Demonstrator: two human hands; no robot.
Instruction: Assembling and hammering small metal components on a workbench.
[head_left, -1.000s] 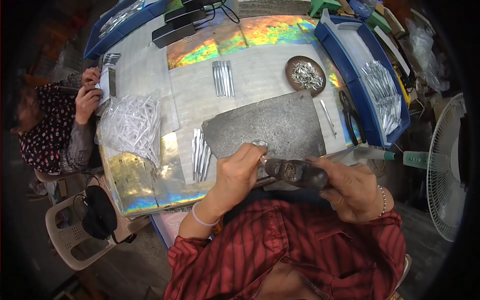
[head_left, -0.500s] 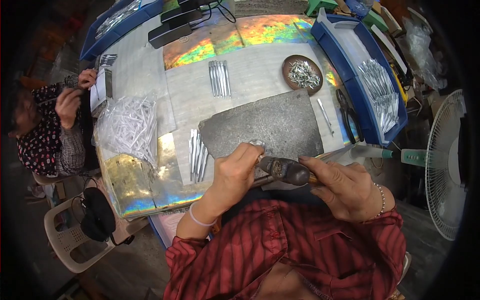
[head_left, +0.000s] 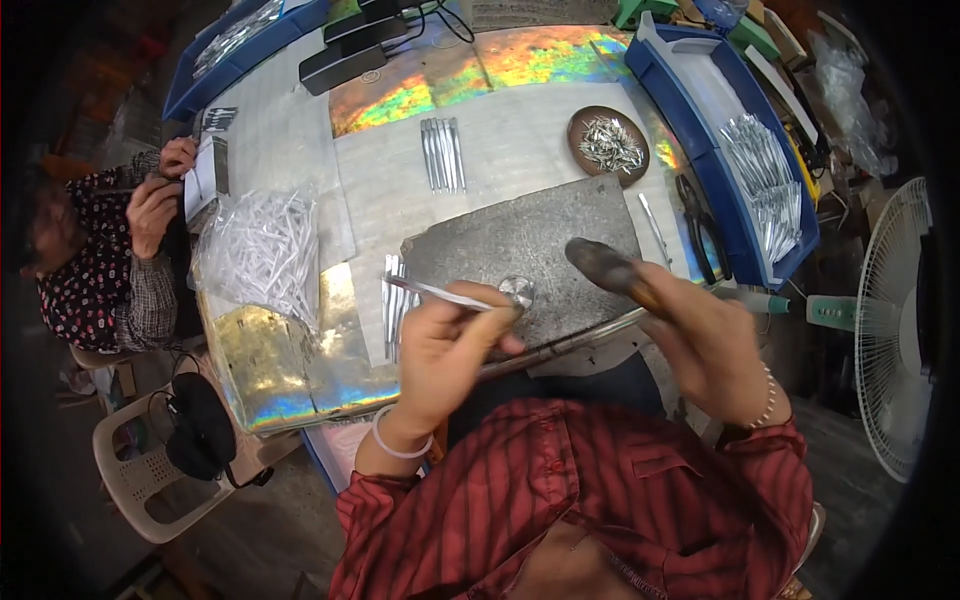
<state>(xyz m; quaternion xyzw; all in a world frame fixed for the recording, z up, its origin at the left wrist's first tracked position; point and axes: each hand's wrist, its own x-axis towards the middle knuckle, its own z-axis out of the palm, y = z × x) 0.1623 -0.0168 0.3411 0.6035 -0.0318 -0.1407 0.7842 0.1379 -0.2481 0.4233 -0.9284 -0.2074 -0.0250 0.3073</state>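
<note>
My left hand [head_left: 445, 355] pinches a slim silver metal piece [head_left: 432, 290] between thumb and fingers, tilted above the slab's left corner. Beside its fingertips, a small round shiny metal block [head_left: 516, 291] sits on the grey slab [head_left: 540, 235]. My right hand [head_left: 715, 345] is closed round the handle of a hammer [head_left: 605, 268], its dark head over the slab's right part. Partly behind my left hand lies a row of slim silver pieces [head_left: 391, 320]. Another row of similar metal pieces [head_left: 443, 155] lies beyond the slab.
A brown bowl [head_left: 640, 170] holds small metal bits. Black-handled pliers [head_left: 703, 230] lie by a blue bin [head_left: 735, 195] of silver pieces. A clear bag [head_left: 260, 255] of pale strips is at left, near another person [head_left: 110, 250]. A fan [head_left: 890, 330] stands right.
My left hand has moved left and turned, bringing the slim metal piece into view. The hammer has swung up and away from my left hand, uncovering the round block.
</note>
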